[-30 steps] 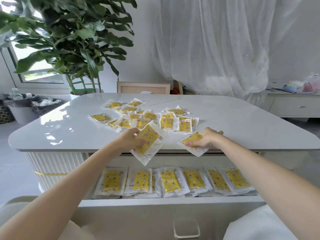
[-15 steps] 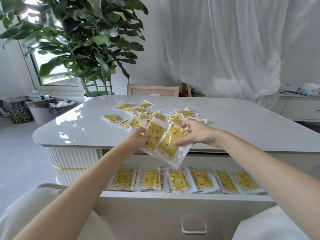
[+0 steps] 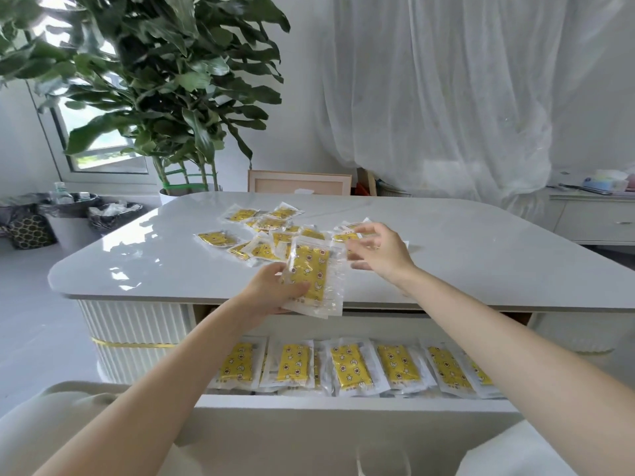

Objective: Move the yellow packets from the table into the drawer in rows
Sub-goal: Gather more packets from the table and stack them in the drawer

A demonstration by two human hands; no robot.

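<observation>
Desk (image 3: 481, 269) is glossy white, plant (image 3: 165, 80) behind it. Left hand (image 3: 271, 292) grips packets (image 3: 309, 273) at desk's near edge; right hand (image 3: 381, 252) let go, now spread wide and empty above desk's pile (image 3: 268, 231).

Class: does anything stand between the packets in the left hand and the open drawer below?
Nothing visible does. The left hand holds the packets over the table edge, above the open drawer; the right hand is aside, over the loose pile.

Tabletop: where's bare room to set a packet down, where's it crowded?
Bare: the table right of the right hand, and its near-left corner in front of the loose packets. Crowded: that pile at centre, and the drawer, whose visible row of packets lies edge to edge.
</observation>
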